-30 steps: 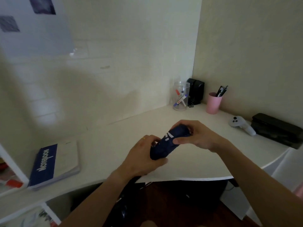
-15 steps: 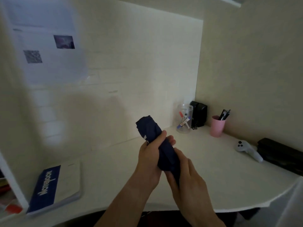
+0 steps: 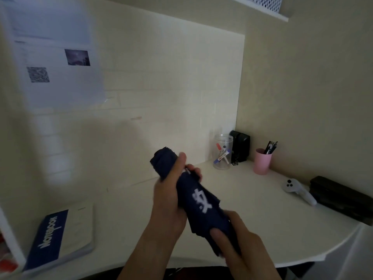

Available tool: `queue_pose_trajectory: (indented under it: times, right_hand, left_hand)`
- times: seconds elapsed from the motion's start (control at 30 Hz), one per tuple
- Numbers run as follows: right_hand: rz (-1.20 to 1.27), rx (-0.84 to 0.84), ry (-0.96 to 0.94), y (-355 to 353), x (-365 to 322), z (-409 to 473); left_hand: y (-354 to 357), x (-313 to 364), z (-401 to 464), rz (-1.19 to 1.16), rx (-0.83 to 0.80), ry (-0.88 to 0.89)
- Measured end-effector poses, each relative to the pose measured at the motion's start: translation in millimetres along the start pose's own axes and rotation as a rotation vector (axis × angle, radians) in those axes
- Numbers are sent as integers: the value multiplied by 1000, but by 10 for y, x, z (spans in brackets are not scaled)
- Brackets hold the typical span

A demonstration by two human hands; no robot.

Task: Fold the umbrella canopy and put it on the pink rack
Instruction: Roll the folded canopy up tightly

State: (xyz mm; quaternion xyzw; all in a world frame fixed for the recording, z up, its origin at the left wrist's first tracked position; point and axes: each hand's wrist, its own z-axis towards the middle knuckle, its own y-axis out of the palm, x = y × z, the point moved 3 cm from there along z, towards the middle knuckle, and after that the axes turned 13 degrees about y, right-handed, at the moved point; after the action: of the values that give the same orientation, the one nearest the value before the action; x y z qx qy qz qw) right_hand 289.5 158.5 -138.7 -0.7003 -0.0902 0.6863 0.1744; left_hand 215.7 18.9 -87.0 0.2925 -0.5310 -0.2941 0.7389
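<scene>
A dark blue folded umbrella (image 3: 198,201) with a white mark on its canopy is held tilted over the white desk (image 3: 272,223), top end up and to the left. My left hand (image 3: 171,195) is wrapped around its upper part, thumb on the rolled cloth. My right hand (image 3: 234,241) grips the lower end near the handle, which is hidden under my fingers. No pink rack is in view.
A blue-and-white notebook (image 3: 60,237) lies at the desk's left. At the back corner stand a clear jar of markers (image 3: 223,152), a black box (image 3: 241,145) and a pink pen cup (image 3: 262,161). A white controller (image 3: 298,190) and a black case (image 3: 341,199) lie at right.
The umbrella was lifted from level in front of me to tilted upright. My right hand moved from its upper end to the lower end. The view rose toward the wall.
</scene>
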Motion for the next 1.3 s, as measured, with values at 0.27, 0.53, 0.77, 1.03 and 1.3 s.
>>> queue_pose_trajectory:
  times: [0.27, 0.53, 0.77, 1.03, 1.3]
  right_hand:
    - [35, 9, -39, -66, -112, -37]
    - [497, -241, 118, -100, -56, -136]
    - [671, -233, 198, -89, -41, -162]
    - [-100, 89, -181, -185, -51, -120]
    - [398, -627, 244, -656, 185, -181]
  left_hand:
    - [22, -153, -140, 105, 52, 25]
    - [102, -273, -310, -64, -172, -49]
    - [189, -293, -384, -31, -233, -100]
    - [205, -398, -425, 77, -77, -66]
    - [-359, -229, -503, 180, -96, -161]
